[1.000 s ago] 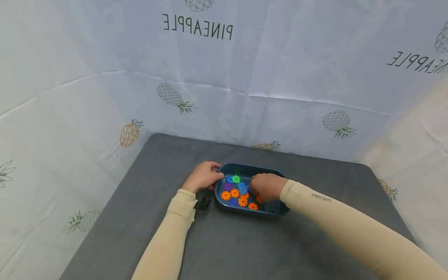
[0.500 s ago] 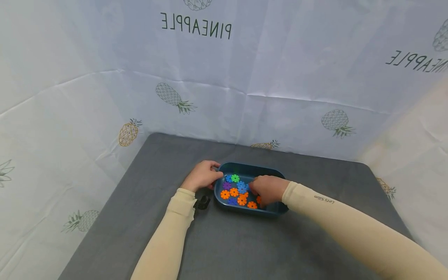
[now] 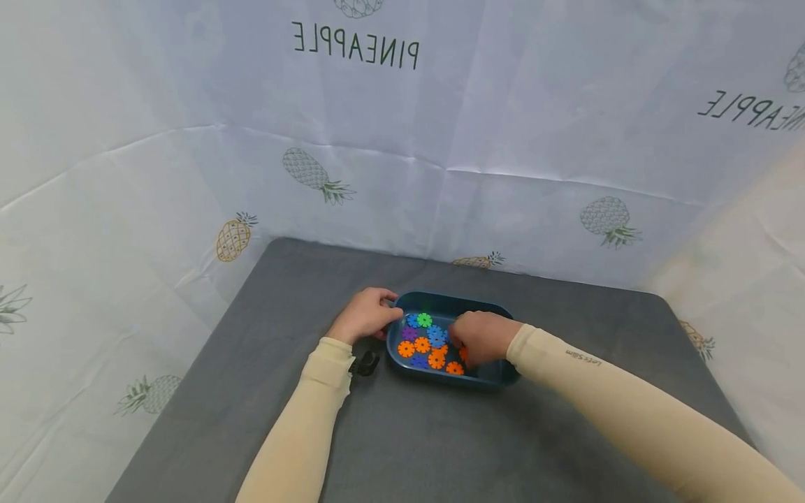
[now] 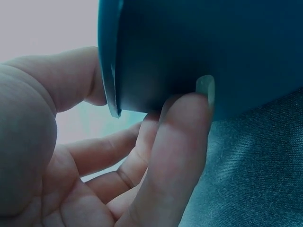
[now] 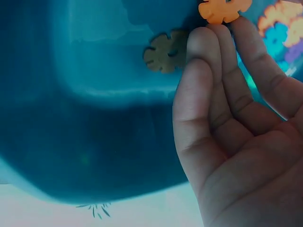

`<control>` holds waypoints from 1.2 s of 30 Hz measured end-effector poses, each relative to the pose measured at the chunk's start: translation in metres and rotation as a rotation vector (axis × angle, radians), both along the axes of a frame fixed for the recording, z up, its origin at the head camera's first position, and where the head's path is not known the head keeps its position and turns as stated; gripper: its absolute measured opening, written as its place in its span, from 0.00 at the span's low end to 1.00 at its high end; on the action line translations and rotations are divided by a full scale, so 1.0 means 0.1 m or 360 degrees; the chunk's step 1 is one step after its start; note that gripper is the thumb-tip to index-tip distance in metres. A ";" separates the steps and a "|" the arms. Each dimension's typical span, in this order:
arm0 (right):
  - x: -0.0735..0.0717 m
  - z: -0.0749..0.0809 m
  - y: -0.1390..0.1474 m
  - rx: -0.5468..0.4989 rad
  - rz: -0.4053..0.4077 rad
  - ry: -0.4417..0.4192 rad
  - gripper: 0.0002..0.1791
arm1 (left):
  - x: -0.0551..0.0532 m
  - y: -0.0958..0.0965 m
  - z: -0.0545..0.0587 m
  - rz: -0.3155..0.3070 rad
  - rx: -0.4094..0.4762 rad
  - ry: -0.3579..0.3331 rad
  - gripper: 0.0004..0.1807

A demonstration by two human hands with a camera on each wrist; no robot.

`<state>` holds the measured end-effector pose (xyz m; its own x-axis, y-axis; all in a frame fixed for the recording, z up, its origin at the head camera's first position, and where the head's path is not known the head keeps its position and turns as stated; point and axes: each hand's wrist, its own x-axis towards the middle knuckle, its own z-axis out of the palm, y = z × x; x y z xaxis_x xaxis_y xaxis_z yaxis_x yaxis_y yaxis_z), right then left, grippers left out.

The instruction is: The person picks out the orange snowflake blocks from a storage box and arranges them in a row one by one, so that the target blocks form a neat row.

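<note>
Discs (image 3: 437, 360) beside right hand (image 3: 483, 337)

Rocking cream sleeves (image 3: 295, 440) down to both wrists. Got a black gadget (image 3: 367, 364) just beside the left cuff (image 3: 330, 356), plus small dark lettering (image 3: 583, 357) across from that cuff, on the right sleeve (image 3: 629, 402).

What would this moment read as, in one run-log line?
left hand: grips tray rim; right hand: in tray, fingers at orange piece, hold unclear; tray: on table, green, blue, purple, orange pieces inside
</note>
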<state>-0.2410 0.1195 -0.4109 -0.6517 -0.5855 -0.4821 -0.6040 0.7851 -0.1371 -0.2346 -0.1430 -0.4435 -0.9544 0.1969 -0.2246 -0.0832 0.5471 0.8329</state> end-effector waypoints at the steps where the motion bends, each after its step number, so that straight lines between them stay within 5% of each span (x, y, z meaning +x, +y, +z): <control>1: 0.00 0.01 0.02 -0.0013 -0.0007 -0.0003 0.11 | 0.00 0.01 0.00 -0.0003 0.0012 0.0001 0.29; 18: 0.00 0.26 0.55 -0.0574 -0.0328 -0.0043 0.16 | 0.01 -0.01 -0.03 -0.0071 0.0078 0.0084 0.27; 36: 0.29 -0.03 1.26 -0.1314 -0.0840 0.0198 0.20 | -0.08 -0.23 -0.13 -0.0087 0.0251 0.0018 0.29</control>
<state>-0.2116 0.2457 -0.4136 -0.9443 -0.3269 0.0368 -0.2512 0.6442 -0.7224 -0.2430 -0.1656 -0.4569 -0.9435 0.2807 -0.1760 -0.0467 0.4132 0.9095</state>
